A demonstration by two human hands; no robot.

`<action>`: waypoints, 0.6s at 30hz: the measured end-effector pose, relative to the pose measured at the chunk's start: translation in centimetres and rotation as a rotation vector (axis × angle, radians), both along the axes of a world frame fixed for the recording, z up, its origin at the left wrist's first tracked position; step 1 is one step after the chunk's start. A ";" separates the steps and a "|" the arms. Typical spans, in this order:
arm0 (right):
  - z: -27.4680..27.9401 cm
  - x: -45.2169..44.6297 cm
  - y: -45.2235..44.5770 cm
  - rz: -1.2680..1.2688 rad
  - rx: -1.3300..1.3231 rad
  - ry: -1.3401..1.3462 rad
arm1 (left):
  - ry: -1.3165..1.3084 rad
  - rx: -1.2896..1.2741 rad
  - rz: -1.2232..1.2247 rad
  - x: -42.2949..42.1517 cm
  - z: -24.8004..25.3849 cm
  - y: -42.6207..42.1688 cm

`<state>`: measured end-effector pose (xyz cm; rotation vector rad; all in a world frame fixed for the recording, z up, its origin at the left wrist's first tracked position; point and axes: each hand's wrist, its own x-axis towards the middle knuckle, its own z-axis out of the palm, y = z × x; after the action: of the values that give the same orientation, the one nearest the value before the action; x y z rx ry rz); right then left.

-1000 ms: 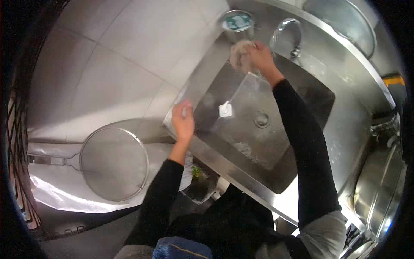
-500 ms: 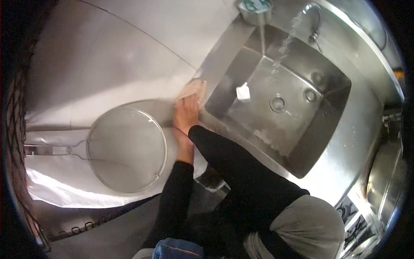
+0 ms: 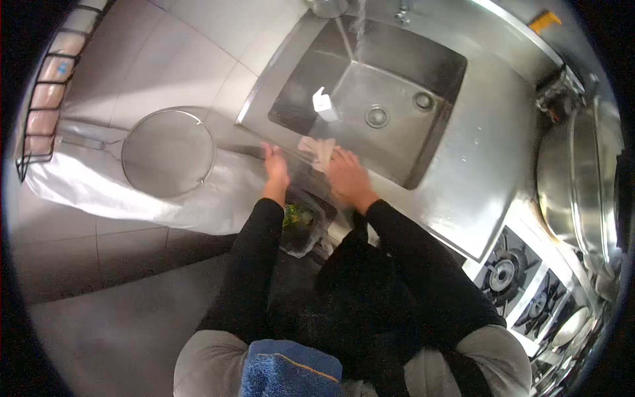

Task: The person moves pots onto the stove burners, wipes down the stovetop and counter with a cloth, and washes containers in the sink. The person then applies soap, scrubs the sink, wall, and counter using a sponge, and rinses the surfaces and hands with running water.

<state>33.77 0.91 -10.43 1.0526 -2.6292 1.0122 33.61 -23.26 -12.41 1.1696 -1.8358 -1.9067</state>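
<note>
A pinkish-beige cloth [image 3: 318,151] is bunched on the front rim of the steel sink [image 3: 423,169]. My right hand [image 3: 349,177] is closed on it, with the knuckles slightly blurred. To its left, my left hand [image 3: 276,165] is at the counter's front edge, apart from the cloth, with its fingers stretched out and nothing in it. Inside the basin, near the left wall, is a small white plastic-looking item [image 3: 325,106]. Water [image 3: 360,30] runs down at the back of the sink.
A round mesh strainer [image 3: 169,153] lies on white plastic sheeting [image 3: 139,198] at left. Below the counter edge is a clear bag with something green [image 3: 297,217]. A gas burner [image 3: 503,272] and a large steel pot [image 3: 574,178] are on the right.
My right hand has moved right along the sink's front rim with the cloth. My left hand, close under the right one before, is now separate. The camera view has shifted too.
</note>
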 end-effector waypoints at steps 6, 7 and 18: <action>-0.5 2.8 12.2 -0.133 -0.062 -0.303 | 0.024 -1.171 -0.300 5.2 1.8 8.6; 0.2 2.3 13.5 -0.141 -0.277 -0.583 | 0.040 -1.156 -0.316 6.1 4.2 10.6; 13.4 2.5 32.2 -0.419 -0.772 -0.660 | 1.029 -1.002 -1.904 6.3 0.5 39.6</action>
<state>36.31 33.14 2.97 -0.0178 -2.2658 2.2376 39.86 16.34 -11.90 -2.0169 -2.3574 -0.7951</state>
